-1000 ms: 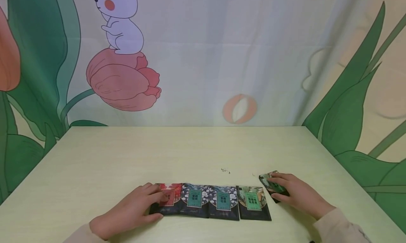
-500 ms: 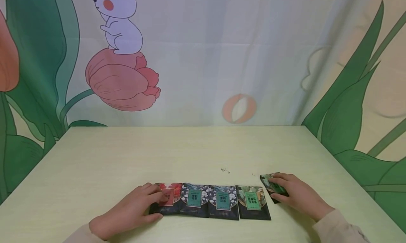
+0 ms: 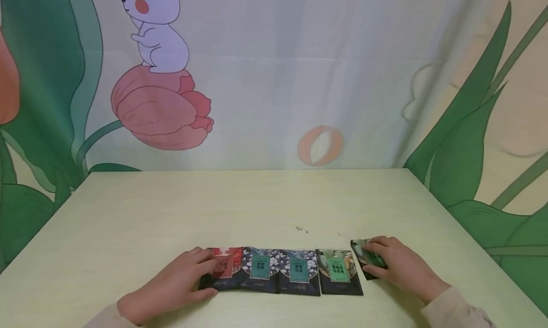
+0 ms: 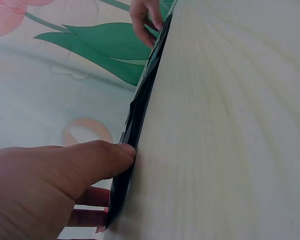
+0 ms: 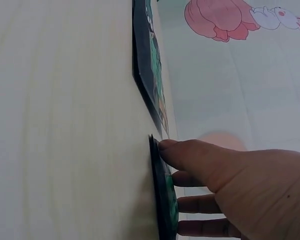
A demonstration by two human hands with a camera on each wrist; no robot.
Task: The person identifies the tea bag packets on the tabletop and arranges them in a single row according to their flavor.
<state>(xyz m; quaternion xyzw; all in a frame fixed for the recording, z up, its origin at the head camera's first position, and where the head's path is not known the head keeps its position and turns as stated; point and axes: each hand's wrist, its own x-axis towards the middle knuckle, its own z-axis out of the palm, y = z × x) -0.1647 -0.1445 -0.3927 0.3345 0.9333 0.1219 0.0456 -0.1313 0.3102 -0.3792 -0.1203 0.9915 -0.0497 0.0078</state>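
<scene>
My left hand (image 3: 175, 283) rests on a red-and-black tea sachet (image 3: 233, 264), fingers over its left part and thumb at its near edge. In the left wrist view, that thumb touches the dark rim of the sachet. Two blue floral tea sachets (image 3: 260, 270) and a green tea sachet (image 3: 340, 272) continue the row to the right. Beyond a narrow gap, my right hand (image 3: 404, 266) presses on another green tea sachet (image 3: 363, 260), which lies slightly tilted and partly hidden by the fingers. In the right wrist view, its thumb touches the edge of this sachet (image 5: 160, 192).
The pale wooden table (image 3: 239, 204) stretches back to a printed curtain (image 3: 257, 81) with a white animal and flowers. Small dark marks (image 3: 301, 229) show on the tabletop behind the row.
Under my right hand, the outer green sachet has turned straighter and come slightly nearer the front. My left hand has stayed on the red sachet. The head view has shifted a little.
</scene>
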